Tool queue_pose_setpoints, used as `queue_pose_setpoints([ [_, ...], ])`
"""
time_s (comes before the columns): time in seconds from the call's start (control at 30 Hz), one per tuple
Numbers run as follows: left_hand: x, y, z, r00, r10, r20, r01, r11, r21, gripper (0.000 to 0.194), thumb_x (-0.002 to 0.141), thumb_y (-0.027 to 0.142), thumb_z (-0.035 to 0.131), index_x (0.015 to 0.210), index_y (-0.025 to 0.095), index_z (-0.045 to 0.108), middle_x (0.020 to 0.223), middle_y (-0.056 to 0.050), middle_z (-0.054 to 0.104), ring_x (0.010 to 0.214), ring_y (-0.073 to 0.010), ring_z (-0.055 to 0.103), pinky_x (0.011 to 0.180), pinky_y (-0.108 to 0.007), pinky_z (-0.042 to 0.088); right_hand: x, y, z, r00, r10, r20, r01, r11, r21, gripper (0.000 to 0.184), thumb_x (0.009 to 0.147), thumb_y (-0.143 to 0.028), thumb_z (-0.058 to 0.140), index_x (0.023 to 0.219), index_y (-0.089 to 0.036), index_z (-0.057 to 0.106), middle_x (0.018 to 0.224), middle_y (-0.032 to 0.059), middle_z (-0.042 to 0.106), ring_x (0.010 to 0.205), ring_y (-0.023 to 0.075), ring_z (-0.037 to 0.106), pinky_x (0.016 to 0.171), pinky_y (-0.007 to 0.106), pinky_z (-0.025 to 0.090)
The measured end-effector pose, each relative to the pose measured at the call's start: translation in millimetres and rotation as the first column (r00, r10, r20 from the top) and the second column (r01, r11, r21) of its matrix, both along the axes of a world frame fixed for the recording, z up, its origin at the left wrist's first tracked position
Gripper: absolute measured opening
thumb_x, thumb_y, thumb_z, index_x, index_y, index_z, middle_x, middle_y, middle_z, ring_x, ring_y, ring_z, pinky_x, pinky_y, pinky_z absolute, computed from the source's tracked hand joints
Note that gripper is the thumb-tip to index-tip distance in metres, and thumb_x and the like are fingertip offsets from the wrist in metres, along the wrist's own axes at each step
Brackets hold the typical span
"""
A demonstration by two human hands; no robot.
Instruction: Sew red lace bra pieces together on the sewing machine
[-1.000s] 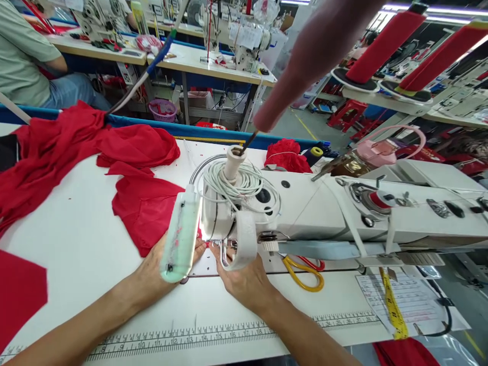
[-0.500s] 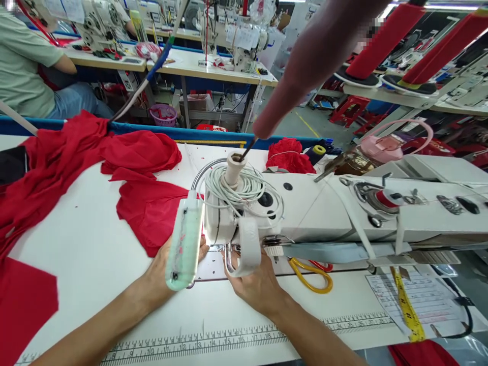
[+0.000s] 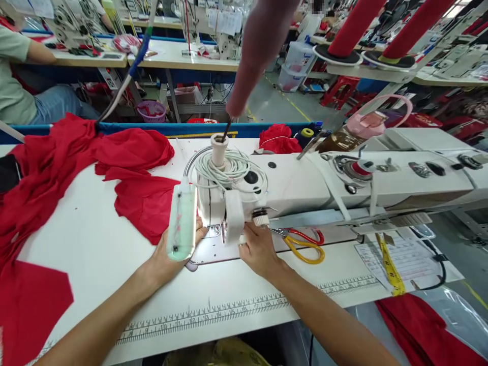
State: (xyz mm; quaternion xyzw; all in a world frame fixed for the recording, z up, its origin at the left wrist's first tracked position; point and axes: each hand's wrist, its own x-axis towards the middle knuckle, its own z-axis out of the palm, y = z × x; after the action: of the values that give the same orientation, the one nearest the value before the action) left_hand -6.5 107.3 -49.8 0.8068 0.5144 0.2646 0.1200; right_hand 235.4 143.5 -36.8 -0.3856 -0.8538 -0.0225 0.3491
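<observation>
The red cloth (image 3: 147, 203) is seen as a crumpled, matt piece with soft folds, laid just beyond the left hand (image 3: 163, 260) and reaching down to it; its near edge is partly hidden by a pale green cover (image 3: 182, 223). Both forearms are stretched forward from the near edge of the white table (image 3: 107, 254), and a printed ruler (image 3: 213, 312) is crossed by them. The left hand is held low, its fingers pointed toward the head of the sewing machine (image 3: 297, 178). The right hand (image 3: 260, 251) is bent inward with curled fingers, its tips partly covered by the machine. The hands are kept apart, with the machine's plate (image 3: 219, 251) between them. The cloth is touched by the left hand (whether it is pinched cannot be told), and what is held by the right cannot be made out. Scissors (image 3: 312, 262) are placed just right of the right hand.
</observation>
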Motion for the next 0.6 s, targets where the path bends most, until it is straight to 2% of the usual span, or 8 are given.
queue_pose_setpoints([
  [0.1, 1, -2, 3.0, 0.998, -0.028, -0.052, 0.032, 0.997, 0.070, 0.035, 0.096, 0.014, 0.044, 0.122, 0.022, 0.067, 0.117, -0.009, 0.070, 0.113, -0.0248, 0.064, 0.103, -0.048, 0.050, -1, -1, 0.5, 1.000, 0.010, -0.011, -0.010, 1.000, -0.001, 0.019, 0.090, -0.010, 0.043, 0.084, -0.019, 0.058, 0.071, 0.0008, 0.057, 0.057, 0.0143, 0.046, 0.055, 0.027, 0.028],
  [0.2, 1, -4, 4.2, 0.993, -0.047, -0.107, 0.064, 0.986, 0.155, 0.039, 0.096, 0.010, 0.045, 0.128, 0.022, 0.064, 0.121, -0.010, 0.069, 0.117, -0.0249, 0.062, 0.104, -0.048, 0.049, -1, -2, 0.8, 0.999, 0.043, -0.011, -0.043, 0.999, -0.004, 0.018, 0.089, -0.009, 0.044, 0.082, -0.020, 0.057, 0.072, 0.0007, 0.057, 0.062, 0.0148, 0.049, 0.060, 0.028, 0.031],
  [0.3, 2, -2, 6.3, 0.995, 0.000, -0.102, 0.020, 0.980, 0.197, 0.030, 0.096, 0.016, 0.050, 0.121, 0.019, 0.066, 0.115, -0.012, 0.069, 0.116, -0.0262, 0.061, 0.101, -0.046, 0.049, -3, -2, -2.6, 0.996, 0.084, -0.002, -0.084, 0.996, -0.005, 0.020, 0.089, -0.012, 0.048, 0.072, -0.020, 0.053, 0.068, 0.0009, 0.056, 0.066, 0.0156, 0.051, 0.063, 0.029, 0.033],
  [0.43, 2, 2, 12.5, 0.993, 0.046, -0.110, -0.026, 0.984, 0.176, 0.022, 0.097, 0.018, 0.050, 0.107, 0.019, 0.069, 0.103, -0.011, 0.070, 0.107, -0.0252, 0.062, 0.096, -0.043, 0.050, -5, 4, -6.9, 0.992, 0.127, 0.013, -0.127, 0.992, -0.001, 0.030, 0.092, -0.015, 0.050, 0.063, -0.021, 0.049, 0.065, 0.0012, 0.057, 0.064, 0.0148, 0.052, 0.063, 0.029, 0.035],
  [0.53, -5, -5, 20.3, 0.988, 0.090, -0.122, -0.071, 0.986, 0.152, 0.024, 0.096, 0.014, 0.046, 0.099, 0.021, 0.069, 0.096, -0.008, 0.070, 0.097, -0.0225, 0.063, 0.089, -0.039, 0.051, -2, 0, 0.9, 0.993, 0.118, 0.012, -0.118, 0.993, 0.010, 0.032, 0.095, -0.014, 0.047, 0.064, -0.020, 0.052, 0.062, 0.0008, 0.056, 0.060, 0.0142, 0.051, 0.061, 0.028, 0.036],
  [0.6, -11, -18, 26.8, 0.982, 0.156, -0.109, -0.139, 0.979, 0.149, 0.022, 0.097, 0.016, 0.045, 0.095, 0.021, 0.067, 0.089, -0.006, 0.069, 0.088, -0.0209, 0.063, 0.083, -0.035, 0.051, 0, -12, 11.4, 0.992, 0.128, 0.014, -0.128, 0.992, -0.012, 0.029, 0.097, -0.014, 0.046, 0.072, -0.019, 0.059, 0.063, 0.0008, 0.057, 0.060, 0.0145, 0.053, 0.061, 0.028, 0.037],
])
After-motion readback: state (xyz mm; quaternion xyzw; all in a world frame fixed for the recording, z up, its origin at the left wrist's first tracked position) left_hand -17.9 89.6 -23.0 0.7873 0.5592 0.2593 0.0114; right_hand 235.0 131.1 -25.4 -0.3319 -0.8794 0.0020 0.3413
